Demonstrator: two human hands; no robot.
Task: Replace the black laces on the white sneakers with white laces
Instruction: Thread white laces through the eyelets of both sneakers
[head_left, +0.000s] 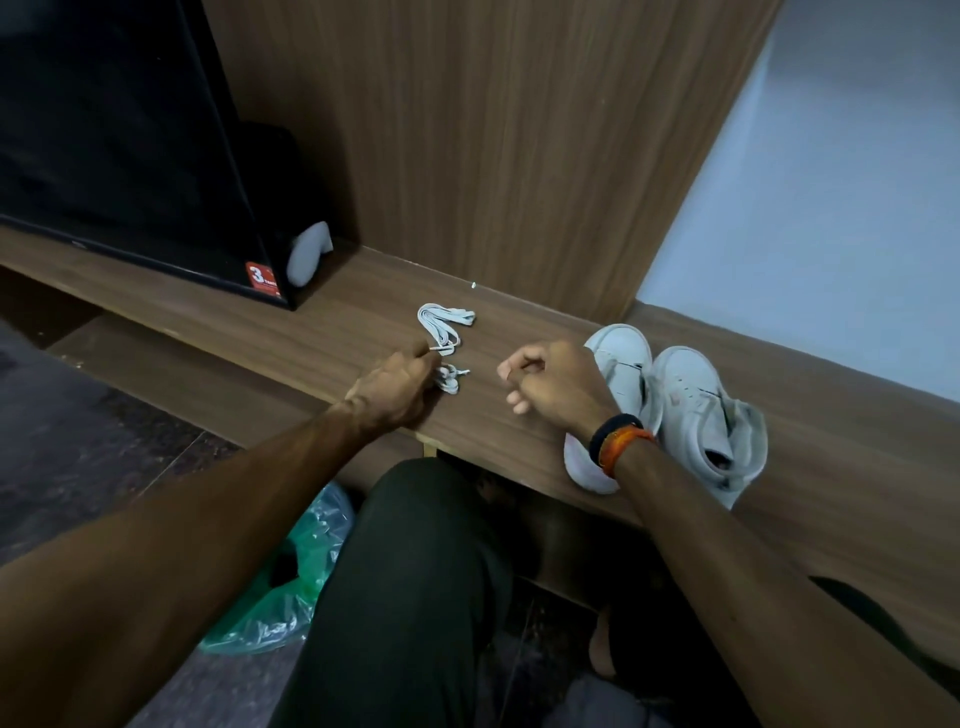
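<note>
Early still, by the look of it. White laces (445, 323) lying on the counter (332, 332), one bundle folded, a second part-loosened under the left hand (390, 388), fingers pinching its end. Right hand (551, 382) hovering between laces and sneakers (675, 410), fingers curled, holding nothing visible. Sneakers side by side at the right, touching; black laces hard to make out, perhaps already out. No white lace threaded yet: both shoes left to lace.

Right wrist covers left sneaker (621, 364) heel; sticker (261, 276) print unreadable; television (104, 130) cut by frame edge.
</note>
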